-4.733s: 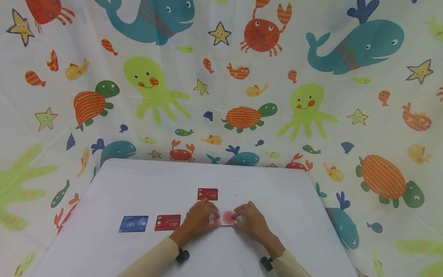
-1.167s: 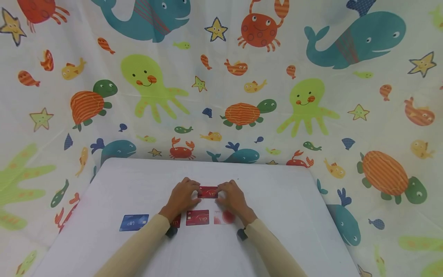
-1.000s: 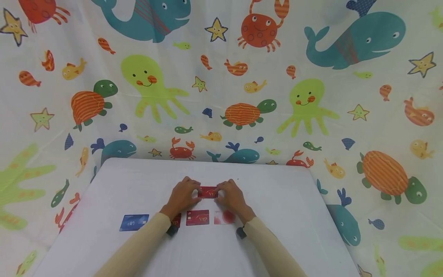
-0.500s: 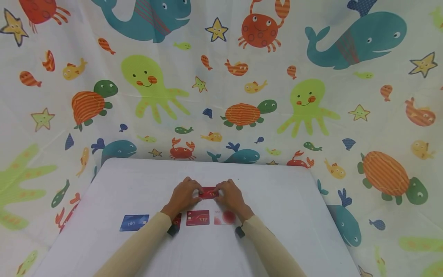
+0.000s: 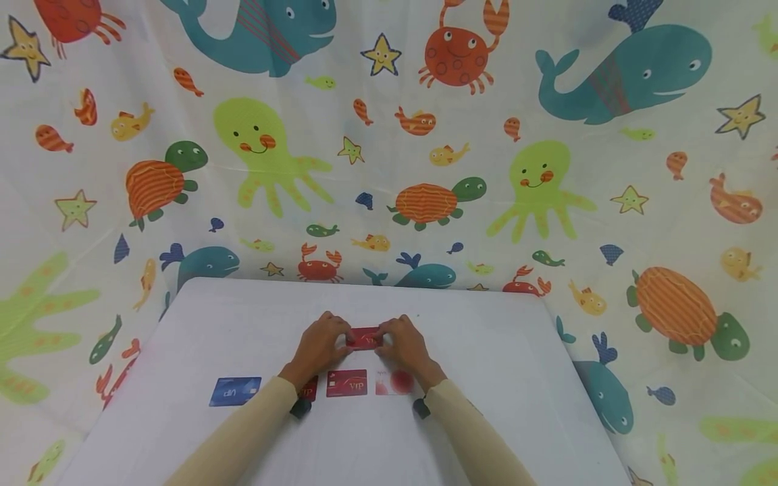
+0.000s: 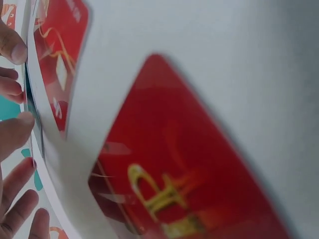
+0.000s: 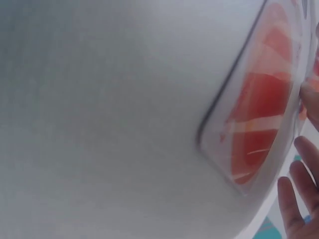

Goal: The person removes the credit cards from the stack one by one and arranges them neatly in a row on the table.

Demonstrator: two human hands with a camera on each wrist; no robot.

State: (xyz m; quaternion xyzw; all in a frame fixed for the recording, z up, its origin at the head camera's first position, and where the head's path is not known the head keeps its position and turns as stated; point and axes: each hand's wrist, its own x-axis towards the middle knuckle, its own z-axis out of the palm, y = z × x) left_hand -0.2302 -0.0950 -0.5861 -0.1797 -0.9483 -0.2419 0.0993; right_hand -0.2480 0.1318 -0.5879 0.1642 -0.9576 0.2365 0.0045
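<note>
Left hand (image 5: 318,344) and right hand (image 5: 404,341) pinch the far red card (image 5: 365,339) by its ends.
White tabletop (image 5: 480,351) stretches past it to the far edge — nearer, left to right: blue card (image 5: 235,391), partly hidden red card (image 5: 309,389) behind the left sleeve (image 5: 243,432), middle red card (image 5: 347,383), pale card (image 5: 386,383).

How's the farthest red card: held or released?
Held: left hand and right hand pinch the red card at opposite ends in the head view. Lifted or flat, I cannot tell.
</note>
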